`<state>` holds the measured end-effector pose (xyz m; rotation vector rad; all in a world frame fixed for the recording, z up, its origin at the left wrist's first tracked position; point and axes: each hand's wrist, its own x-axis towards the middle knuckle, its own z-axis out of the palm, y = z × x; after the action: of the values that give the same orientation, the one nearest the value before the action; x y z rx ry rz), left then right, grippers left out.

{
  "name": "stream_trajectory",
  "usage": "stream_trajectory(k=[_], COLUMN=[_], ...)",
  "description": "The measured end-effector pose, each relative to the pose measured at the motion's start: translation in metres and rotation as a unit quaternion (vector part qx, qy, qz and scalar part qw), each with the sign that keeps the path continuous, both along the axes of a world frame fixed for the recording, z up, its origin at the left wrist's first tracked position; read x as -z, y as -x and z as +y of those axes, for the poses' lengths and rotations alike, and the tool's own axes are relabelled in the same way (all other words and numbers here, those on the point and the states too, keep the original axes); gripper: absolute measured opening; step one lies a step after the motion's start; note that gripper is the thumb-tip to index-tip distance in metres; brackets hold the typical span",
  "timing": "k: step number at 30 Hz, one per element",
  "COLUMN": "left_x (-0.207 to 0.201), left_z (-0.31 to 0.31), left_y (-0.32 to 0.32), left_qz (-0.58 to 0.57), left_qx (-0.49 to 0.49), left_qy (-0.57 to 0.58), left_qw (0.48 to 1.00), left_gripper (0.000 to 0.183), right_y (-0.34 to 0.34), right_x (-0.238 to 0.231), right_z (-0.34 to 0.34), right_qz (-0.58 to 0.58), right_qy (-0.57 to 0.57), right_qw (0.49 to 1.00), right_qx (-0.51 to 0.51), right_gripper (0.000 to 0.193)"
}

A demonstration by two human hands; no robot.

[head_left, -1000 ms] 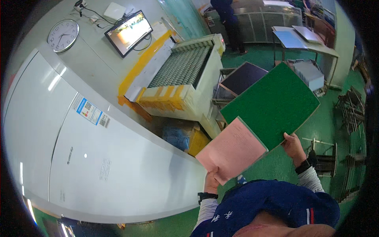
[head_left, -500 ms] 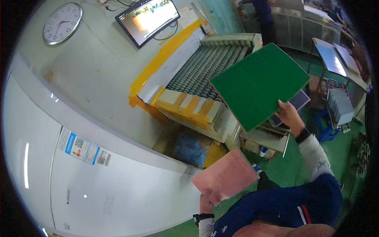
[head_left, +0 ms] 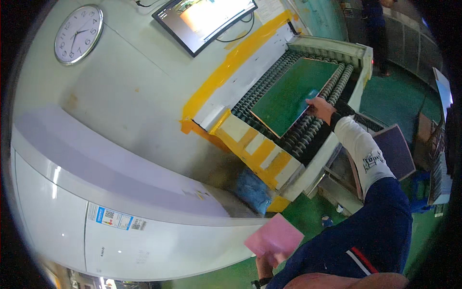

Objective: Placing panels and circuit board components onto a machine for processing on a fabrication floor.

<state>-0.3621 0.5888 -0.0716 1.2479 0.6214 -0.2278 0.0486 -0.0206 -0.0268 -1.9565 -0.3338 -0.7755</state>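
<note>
A large green board [head_left: 293, 96] rests on the bed of dark rollers [head_left: 332, 89]. My right hand [head_left: 321, 110] is closed on the board's near right edge, thumb on top; the fingers below are partly hidden. Low in the picture, my left hand [head_left: 269, 261] grips a smaller pink sheet [head_left: 275, 233] by its bottom edge, away from the rollers.
Yellow tape covers the machine's near end [head_left: 255, 144]. A white cabinet [head_left: 168, 241] curves along the left, with a clock [head_left: 78, 34] and a screen [head_left: 207, 24] above. A dark panel [head_left: 397, 151] leans right of my right forearm. Another person [head_left: 375, 29] stands at the back.
The green board has gone from being held up in the air to lying on the rollers, my right hand still at its edge. The pink sheet stays in my left hand. My view has shifted.
</note>
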Motion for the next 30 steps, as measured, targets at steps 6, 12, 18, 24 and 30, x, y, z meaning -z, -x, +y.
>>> stream_trajectory(k=[6,12,18,24,30], left_x=[-0.008,-0.03,-0.016,0.001,-0.087], left_z=[-0.017,-0.042,-0.055,-0.057,-0.086], left_y=[0.0,-0.001,-0.02,-0.01,-0.024], left_qz=[-0.048,-0.035,-0.036,-0.012,-0.082], left_qx=[-0.071,-0.053,-0.037,-0.11,0.04], left_qy=[0.11,0.042,0.033,0.049,0.255], left_qw=[0.99,0.997,0.998,0.993,0.963], left_gripper=[0.033,0.031,0.028,0.027,0.028], right_y=[-0.039,-0.046,-0.059,-0.114,-0.145], right_x=[-0.118,-0.108,-0.07,-0.065,-0.087], right_z=[0.044,0.091,0.105,0.117,0.126], right_qz=[0.456,0.265,0.276,0.265,0.318], right_qy=[-0.203,0.262,0.346,0.329,0.338], right_qw=[0.857,0.918,0.882,0.893,0.876], right_qx=[0.126,0.137,0.163,0.157,0.128], right_gripper=[0.041,0.042,0.063,0.069,0.066])
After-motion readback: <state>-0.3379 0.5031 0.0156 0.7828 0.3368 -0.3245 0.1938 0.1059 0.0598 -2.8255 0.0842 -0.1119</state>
